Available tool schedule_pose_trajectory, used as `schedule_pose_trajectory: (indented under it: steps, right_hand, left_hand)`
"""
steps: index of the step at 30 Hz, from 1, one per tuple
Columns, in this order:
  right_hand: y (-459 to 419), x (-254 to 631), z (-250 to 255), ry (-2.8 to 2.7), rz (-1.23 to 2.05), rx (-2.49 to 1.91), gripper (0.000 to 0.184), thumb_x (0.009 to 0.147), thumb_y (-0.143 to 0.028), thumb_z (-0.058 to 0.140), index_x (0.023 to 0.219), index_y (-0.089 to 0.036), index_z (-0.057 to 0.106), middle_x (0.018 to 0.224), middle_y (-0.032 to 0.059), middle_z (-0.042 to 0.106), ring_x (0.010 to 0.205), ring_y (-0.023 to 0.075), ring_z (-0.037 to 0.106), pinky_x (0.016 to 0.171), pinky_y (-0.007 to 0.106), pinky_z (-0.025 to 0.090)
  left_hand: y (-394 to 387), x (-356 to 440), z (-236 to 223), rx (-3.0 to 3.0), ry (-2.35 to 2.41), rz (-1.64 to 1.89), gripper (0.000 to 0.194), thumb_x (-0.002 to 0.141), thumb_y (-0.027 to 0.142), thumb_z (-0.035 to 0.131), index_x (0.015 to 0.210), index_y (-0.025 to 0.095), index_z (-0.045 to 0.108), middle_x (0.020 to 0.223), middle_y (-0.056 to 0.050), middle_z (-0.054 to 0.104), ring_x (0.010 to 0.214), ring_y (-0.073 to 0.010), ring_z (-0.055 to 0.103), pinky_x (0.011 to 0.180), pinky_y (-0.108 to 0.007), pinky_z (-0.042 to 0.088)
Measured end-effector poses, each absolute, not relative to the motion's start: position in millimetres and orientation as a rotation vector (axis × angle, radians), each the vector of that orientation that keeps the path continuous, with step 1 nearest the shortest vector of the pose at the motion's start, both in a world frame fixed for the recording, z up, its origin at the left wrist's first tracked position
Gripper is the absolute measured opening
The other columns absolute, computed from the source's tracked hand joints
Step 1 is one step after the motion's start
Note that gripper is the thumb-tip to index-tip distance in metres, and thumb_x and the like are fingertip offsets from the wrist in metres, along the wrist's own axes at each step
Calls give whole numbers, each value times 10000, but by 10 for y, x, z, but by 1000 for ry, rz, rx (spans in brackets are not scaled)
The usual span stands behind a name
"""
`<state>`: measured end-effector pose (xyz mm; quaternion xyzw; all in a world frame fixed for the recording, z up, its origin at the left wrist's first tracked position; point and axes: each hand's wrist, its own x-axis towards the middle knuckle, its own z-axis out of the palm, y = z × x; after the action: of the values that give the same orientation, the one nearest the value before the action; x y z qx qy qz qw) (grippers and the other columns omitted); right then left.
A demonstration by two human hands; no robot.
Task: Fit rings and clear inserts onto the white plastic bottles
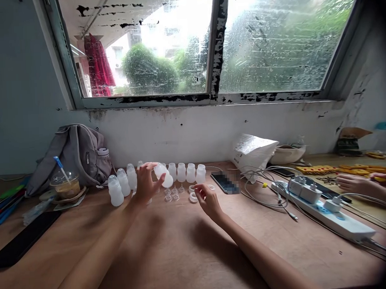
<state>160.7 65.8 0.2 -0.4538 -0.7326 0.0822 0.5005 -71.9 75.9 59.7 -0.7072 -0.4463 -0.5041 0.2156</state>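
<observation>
In my left hand point(146, 182) a small frosted white bottle point(163, 175) is gripped, tilted, between thumb and fingers. My right hand point(210, 200) has its fingertips closed at the edge of a white ring point(191, 189); a second white ring point(193, 198) lies just in front of it. Several clear teats with round rims point(171, 197) lie between my hands. Behind them stands a row of open frosted bottles point(191, 173). Left of my left hand, several bottles with clear domed caps point(115, 191) stand upright, some partly hidden by the hand.
A phone point(225, 182), tangled cables point(262, 197) and a power strip point(330, 217) lie to the right. Another person's hands point(357, 186) are at the far right. At left are an iced drink cup point(65, 186), a grey backpack point(80, 156) and a black flat object point(23, 241).
</observation>
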Motion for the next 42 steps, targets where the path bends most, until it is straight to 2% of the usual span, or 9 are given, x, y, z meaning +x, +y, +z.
schedule_pose_trajectory:
  steps: [3, 7, 10, 13, 16, 18, 22, 26, 42]
  right_hand:
    - [503, 1473, 41, -1829, 289, -1009, 181, 827, -279, 375, 890, -185, 516, 816, 52, 558, 606, 124, 491, 574, 240, 398]
    - [293, 1331, 94, -1912, 367, -918, 226, 856, -313, 321, 943, -191, 491, 755, 37, 538, 589, 117, 475, 563, 236, 392]
    - [194, 1290, 109, -1938, 398, -805, 237, 860, -310, 315, 1020, -192, 445, 721, 19, 514, 573, 111, 470, 540, 229, 381]
    - [160, 1284, 113, -1899, 386, -789, 271, 844, -316, 356, 1082, -189, 380, 685, -4, 482, 509, 94, 440, 490, 214, 352]
    - [171, 1293, 134, -1859, 313, -899, 293, 819, -344, 403, 1061, -179, 385, 629, -24, 459, 481, 92, 428, 478, 212, 331]
    - [190, 1301, 153, -1892, 254, -973, 253, 801, -368, 429, 965, -176, 445, 574, -35, 447, 474, 95, 427, 480, 213, 320]
    - [243, 1317, 168, -1915, 219, -1099, 224, 799, -382, 411, 747, -176, 481, 535, -27, 468, 459, 95, 420, 464, 210, 290]
    - [306, 1340, 151, -1880, 224, -1161, 269, 807, -380, 381, 645, -179, 459, 531, -18, 470, 472, 102, 421, 464, 211, 281]
    - [354, 1337, 110, -1733, 277, -1075, 275, 821, -355, 347, 622, -184, 427, 533, -22, 440, 493, 107, 415, 480, 214, 292]
  left_hand:
    - [399, -628, 452, -2136, -1163, -1406, 353, 779, 362, 467, 1080, 202, 376, 1063, -82, 509, 1030, -206, 451, 886, -354, 339]
    - [158, -519, 215, -2476, -1080, -1372, 329, 809, 292, 430, 1124, 217, 369, 1102, -75, 494, 1052, -185, 456, 889, -327, 368]
    - [161, -451, 77, -2641, -1137, -1403, 474, 807, 307, 435, 1241, 231, 262, 1226, -75, 428, 1119, -193, 420, 909, -329, 371]
    - [218, -405, -59, -2709, -1273, -1360, 673, 738, 341, 526, 1295, 242, 161, 1278, -75, 395, 1101, -218, 448, 868, -335, 410]
    - [245, -382, -176, -2739, -1414, -1255, 643, 688, 318, 558, 1248, 238, 253, 1139, -69, 526, 927, -219, 558, 739, -319, 467]
    - [236, -372, -210, -2721, -1466, -1206, 566, 679, 306, 549, 1192, 222, 322, 1034, -66, 577, 847, -217, 579, 683, -311, 471]
    - [175, -357, -166, -2742, -1461, -1116, 522, 664, 276, 537, 1151, 214, 362, 966, -54, 593, 807, -213, 580, 653, -296, 458]
    - [116, -337, -108, -2844, -1444, -1093, 552, 628, 257, 560, 1146, 231, 374, 892, -20, 610, 734, -192, 587, 610, -263, 445]
    - [146, -302, -36, -2938, -1594, -1349, 463, 527, 195, 629, 980, 203, 535, 752, 21, 585, 644, -143, 525, 560, -217, 381]
